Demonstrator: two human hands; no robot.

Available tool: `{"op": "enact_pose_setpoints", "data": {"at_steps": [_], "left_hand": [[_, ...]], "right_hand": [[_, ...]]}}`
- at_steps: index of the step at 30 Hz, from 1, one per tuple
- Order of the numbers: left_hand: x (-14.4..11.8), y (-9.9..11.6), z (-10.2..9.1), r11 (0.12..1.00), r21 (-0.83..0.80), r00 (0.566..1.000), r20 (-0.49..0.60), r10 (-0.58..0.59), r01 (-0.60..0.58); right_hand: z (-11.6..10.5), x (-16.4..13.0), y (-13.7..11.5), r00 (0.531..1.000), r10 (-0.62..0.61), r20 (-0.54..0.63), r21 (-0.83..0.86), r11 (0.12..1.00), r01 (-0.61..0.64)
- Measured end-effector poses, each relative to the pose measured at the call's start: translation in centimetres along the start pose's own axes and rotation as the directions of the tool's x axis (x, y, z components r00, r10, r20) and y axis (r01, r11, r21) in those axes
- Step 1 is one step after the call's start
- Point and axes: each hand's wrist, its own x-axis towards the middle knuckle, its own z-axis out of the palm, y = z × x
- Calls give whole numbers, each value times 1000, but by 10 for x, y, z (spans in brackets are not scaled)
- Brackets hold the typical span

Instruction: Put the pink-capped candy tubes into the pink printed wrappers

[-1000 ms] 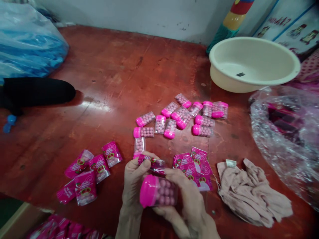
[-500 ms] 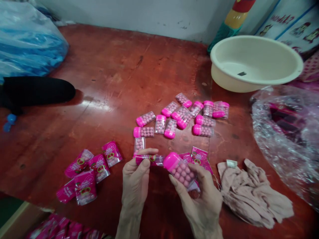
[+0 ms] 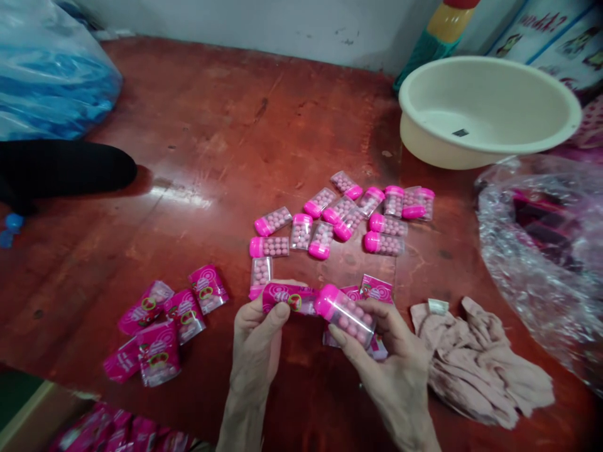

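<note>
My left hand (image 3: 259,333) pinches a printed pink shrink sleeve (image 3: 288,297) between thumb and fingers. My right hand (image 3: 386,351) grips a clear candy container (image 3: 351,317) full of pink balls, its pink cap pointing left. The cap touches the sleeve's right end; whether it sits inside the opening I cannot tell. Beyond my hands lie several unsleeved candy containers (image 3: 301,232) with pink caps. Partly behind my right hand are more flat printed sleeves (image 3: 377,287). Several containers wearing sleeves (image 3: 159,353) are grouped to the left.
A cream basin (image 3: 490,141) stands at the back right. Beneath it are a clear plastic bag (image 3: 518,276) and a crumpled beige cloth (image 3: 485,370). At left are a bag of blue pieces (image 3: 51,81) and a black object (image 3: 70,166). More pink packs (image 3: 108,430) lie below the table edge.
The sleeve has turned so its printed face shows more. My right hand and the container have shifted slightly right, with the cap now against the sleeve's end.
</note>
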Motion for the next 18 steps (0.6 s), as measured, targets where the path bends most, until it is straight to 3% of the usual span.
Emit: {"op": "enact_pose_setpoints", "data": {"at_steps": [5,14,18], "left_hand": [[-1,-2,0,999,41,999,-42,7,-5],[-2,0,10,999,33,999,-50,-5,7],[-2,1,9,999,33,999,-41,-13,15]], "right_hand": [[4,-3,-3,993,-77,-90,-47,996,73],[8,-5,-3,960,-271,-75,-89,960,264],[9,-7,0,988,-150,-21,31,988,151]]}}
